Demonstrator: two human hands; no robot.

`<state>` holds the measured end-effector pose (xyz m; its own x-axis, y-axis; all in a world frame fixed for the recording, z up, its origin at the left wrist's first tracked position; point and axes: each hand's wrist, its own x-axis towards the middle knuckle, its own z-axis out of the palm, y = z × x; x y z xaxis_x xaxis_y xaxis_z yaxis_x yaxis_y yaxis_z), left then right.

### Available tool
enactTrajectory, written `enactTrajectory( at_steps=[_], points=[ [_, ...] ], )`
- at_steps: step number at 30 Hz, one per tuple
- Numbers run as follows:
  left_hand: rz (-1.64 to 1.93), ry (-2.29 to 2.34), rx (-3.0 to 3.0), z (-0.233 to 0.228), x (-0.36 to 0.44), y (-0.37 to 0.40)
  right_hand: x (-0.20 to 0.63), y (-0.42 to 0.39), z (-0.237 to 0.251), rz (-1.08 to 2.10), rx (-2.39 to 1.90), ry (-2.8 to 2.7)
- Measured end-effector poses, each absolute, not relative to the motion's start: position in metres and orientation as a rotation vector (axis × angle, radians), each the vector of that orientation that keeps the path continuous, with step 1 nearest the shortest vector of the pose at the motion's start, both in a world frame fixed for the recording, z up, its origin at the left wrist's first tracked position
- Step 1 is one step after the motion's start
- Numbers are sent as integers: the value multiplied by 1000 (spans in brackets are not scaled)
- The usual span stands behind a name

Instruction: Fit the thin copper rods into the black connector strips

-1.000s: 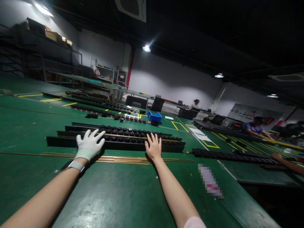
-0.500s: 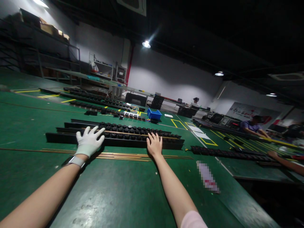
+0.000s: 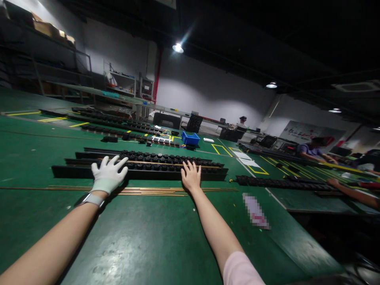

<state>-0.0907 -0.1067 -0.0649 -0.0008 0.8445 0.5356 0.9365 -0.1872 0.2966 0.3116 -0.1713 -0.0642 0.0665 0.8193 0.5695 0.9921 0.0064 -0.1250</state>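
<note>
My left hand (image 3: 109, 173), in a white glove, rests with spread fingers over the left part of the long black rails (image 3: 68, 171). Bare, my right hand (image 3: 191, 176) lies on their right part, its fingers stretched out over the near edge. Rows of black, roller-like parts (image 3: 142, 155) fill the rails. Between the two hands, a thin brass-coloured rod (image 3: 154, 163) runs lengthwise along the rails. Several more brass-coloured rods (image 3: 160, 191) lie on the green table just in front, partly under my wrists.
Behind the rails stand a blue bin (image 3: 190, 138) and further black strips (image 3: 118, 134). White papers (image 3: 245, 158) and yellow tape marks lie to the right. Another black strip (image 3: 276, 182) stretches toward a co-worker's arm (image 3: 353, 192) at the right edge. A blurred-out item (image 3: 255, 211) lies nearer.
The whole view has shifted slightly, so the scene sits a little further left and higher. Both hands keep nearly the same place on the rails, fingers still spread.
</note>
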Motion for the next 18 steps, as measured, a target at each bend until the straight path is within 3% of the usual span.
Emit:
enactTrajectory(
  at_steps=[18],
  points=[
    [-1025, -1857, -2114, -65, -91, -107, 335, -177, -63, -486, -1966, -1692]
  ],
)
